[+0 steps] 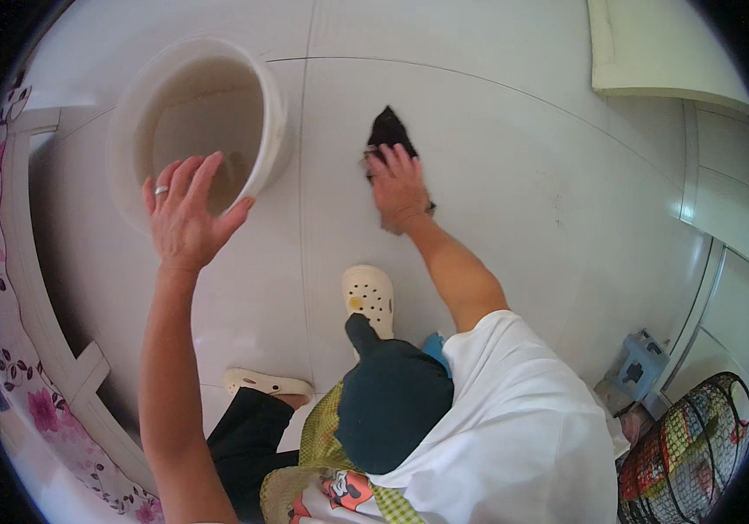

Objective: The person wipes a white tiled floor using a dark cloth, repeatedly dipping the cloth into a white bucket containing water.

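My left hand point(184, 210) is over the near rim of a large white bucket point(271, 166) at the upper left. Its fingers are spread and a ring shows on one; whether it touches the rim I cannot tell. Cloudy brownish water point(204, 113) stands in the bucket. To the right of it, my right hand point(398, 185) presses down on a dark cloth point(389, 129) on the floor. Black fabric pokes out beyond the fingertips, and a greyish-brown edge shows by the palm. The hand hides the rest of the cloth.
Pale tiles point(497, 175) with dark joints cover the floor. My cream clogs point(367, 291) are below the cloth. At the left hangs a flowered curtain point(43, 406) by a white frame. Cabinets point(724, 201), a wire basket point(689, 445) and a grey-blue plastic container point(641, 362) line the right side.
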`<action>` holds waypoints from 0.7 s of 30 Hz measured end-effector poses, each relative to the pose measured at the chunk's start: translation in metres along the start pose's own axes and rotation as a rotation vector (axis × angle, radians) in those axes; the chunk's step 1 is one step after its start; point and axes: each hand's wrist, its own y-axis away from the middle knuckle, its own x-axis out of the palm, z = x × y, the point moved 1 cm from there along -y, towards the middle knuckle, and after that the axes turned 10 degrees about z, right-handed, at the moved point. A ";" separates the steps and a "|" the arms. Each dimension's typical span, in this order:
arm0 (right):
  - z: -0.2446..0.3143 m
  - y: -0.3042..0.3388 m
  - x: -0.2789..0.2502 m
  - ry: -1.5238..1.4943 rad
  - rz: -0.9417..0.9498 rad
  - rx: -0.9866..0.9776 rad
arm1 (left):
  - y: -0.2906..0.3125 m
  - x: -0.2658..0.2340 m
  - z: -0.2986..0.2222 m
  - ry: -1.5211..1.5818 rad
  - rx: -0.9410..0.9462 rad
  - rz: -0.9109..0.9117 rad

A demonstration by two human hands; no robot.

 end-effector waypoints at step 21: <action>-0.048 0.093 -0.022 -0.179 0.008 -0.359 | -0.003 0.006 -0.003 -0.136 -0.020 0.009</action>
